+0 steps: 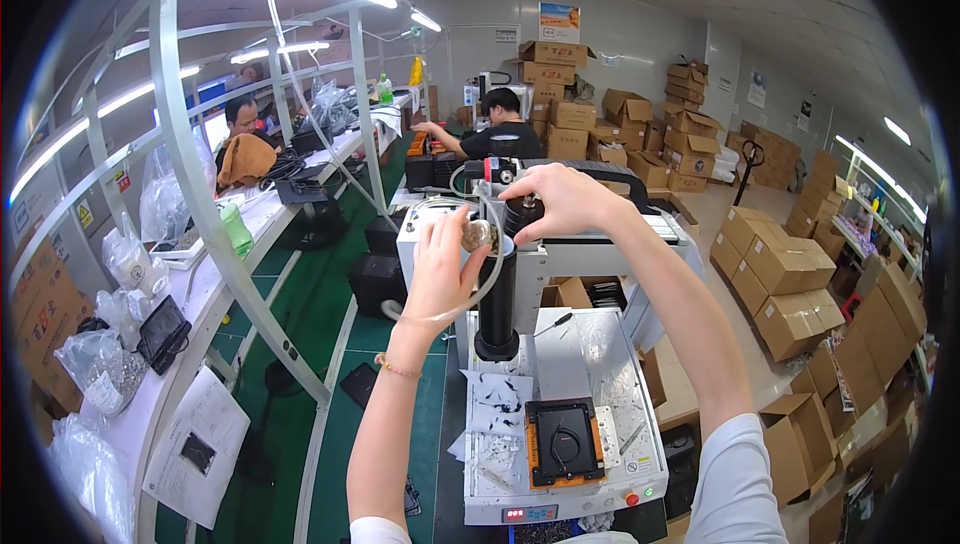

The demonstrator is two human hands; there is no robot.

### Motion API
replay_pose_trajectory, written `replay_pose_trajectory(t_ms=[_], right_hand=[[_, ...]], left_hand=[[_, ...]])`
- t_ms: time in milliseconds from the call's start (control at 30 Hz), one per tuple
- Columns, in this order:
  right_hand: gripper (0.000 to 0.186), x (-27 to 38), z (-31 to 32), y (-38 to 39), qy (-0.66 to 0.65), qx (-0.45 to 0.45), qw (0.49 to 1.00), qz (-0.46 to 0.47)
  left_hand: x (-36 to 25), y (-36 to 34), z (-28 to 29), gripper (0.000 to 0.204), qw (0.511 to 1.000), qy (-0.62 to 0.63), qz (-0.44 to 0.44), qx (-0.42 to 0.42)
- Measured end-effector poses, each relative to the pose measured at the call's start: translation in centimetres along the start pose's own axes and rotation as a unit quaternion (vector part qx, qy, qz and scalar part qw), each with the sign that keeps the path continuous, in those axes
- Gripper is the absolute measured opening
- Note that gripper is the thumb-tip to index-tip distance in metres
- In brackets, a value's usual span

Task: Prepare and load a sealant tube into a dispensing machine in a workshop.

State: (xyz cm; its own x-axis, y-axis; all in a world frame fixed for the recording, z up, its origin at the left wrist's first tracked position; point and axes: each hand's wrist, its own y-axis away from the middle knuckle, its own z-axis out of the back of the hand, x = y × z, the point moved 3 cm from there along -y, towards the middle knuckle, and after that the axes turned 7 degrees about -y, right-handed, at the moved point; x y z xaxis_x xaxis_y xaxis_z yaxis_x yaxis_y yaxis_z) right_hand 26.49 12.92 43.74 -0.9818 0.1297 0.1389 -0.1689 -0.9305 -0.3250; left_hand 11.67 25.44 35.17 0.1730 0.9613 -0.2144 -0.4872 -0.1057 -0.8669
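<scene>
Both my hands are raised at the upper part of a white bench-top machine (590, 344) with a black upright cylinder (497, 299). My left hand (443, 262) pinches a small round brownish-silver piece (476, 235) beside the cylinder's upper end; its exact kind is unclear. Curled round a black rounded cap (522, 214) is my right hand (565, 202), thumb and fingers on either side. A clear hose (488, 289) loops past my left wrist. Below, a black tray-like part (562, 424) with a short cable in it lies on an orange fixture (605, 441).
White paper with black scraps (497, 404) and a dark screwdriver-like tool (554, 324) lie on the machine's bed. A long white workbench (205, 294) runs along the left. Two people sit farther back. Stacked cardboard boxes (775, 264) stand at the right.
</scene>
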Motion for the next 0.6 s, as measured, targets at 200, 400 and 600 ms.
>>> replay_pose_trajectory(t_ms=[200, 400, 600], right_hand=[[0.065, -0.6, 0.9, 3.2, 0.003, -0.064, 0.998, -0.017], [0.064, -0.9, 0.7, 5.4, 0.001, -0.063, 0.998, -0.028], [0.063, -1.2, -0.3, 6.4, -0.016, -0.057, 0.997, -0.043]], left_hand=[[1.1, -1.4, -2.0, 0.029, 0.999, 0.024, 0.023, 0.000], [1.1, -2.2, -2.4, 0.023, 0.999, -0.009, 0.030, 0.011], [0.7, -2.2, -3.6, 0.026, 0.999, -0.013, 0.039, -0.020]])
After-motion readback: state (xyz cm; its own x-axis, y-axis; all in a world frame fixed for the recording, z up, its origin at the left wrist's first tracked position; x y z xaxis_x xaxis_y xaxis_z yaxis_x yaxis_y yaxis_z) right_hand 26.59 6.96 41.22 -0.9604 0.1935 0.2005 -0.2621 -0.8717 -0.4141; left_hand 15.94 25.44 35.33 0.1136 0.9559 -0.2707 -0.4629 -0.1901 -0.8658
